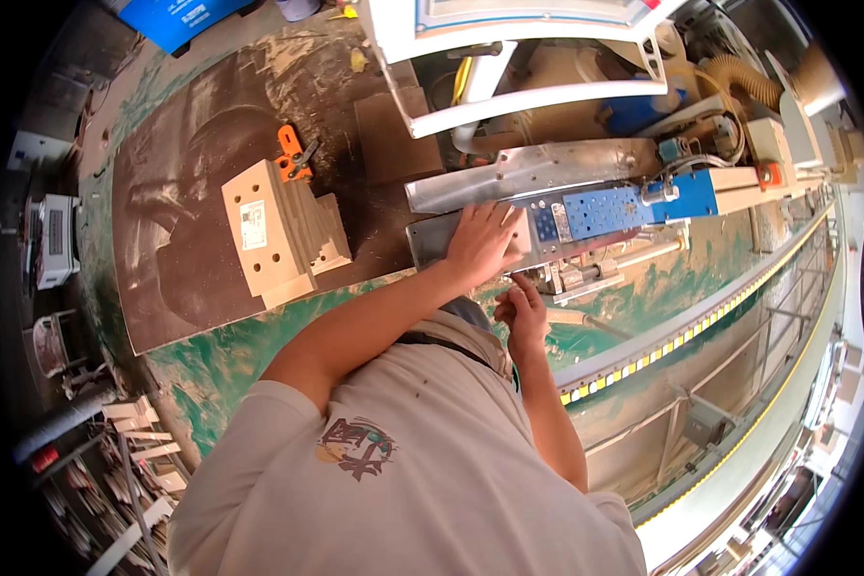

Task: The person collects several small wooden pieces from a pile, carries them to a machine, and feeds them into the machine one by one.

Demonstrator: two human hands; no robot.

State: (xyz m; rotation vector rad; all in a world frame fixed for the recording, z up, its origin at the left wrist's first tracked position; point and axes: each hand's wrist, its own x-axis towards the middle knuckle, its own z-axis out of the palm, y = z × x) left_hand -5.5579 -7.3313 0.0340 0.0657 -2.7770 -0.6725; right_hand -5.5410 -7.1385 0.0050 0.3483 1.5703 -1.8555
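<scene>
My left hand lies flat, fingers stretched out, over a small pale wooden panel on the metal bed of a long machine. Lower and to the right, my right hand is closed with curled fingers beside the bed's near edge. Its fingertips come close to the panel; whatever they pinch, if anything, is too small to make out. A blue perforated plate covers the machine just right of the panel. To the left, a stack of drilled wooden panels with a white label stands on a brown board.
An orange-and-black tool lies behind the stack on the brown board. A white-framed screen or cabinet overhangs the bed. Right of me runs a long rail with yellow marks. Wood offcuts lie at lower left.
</scene>
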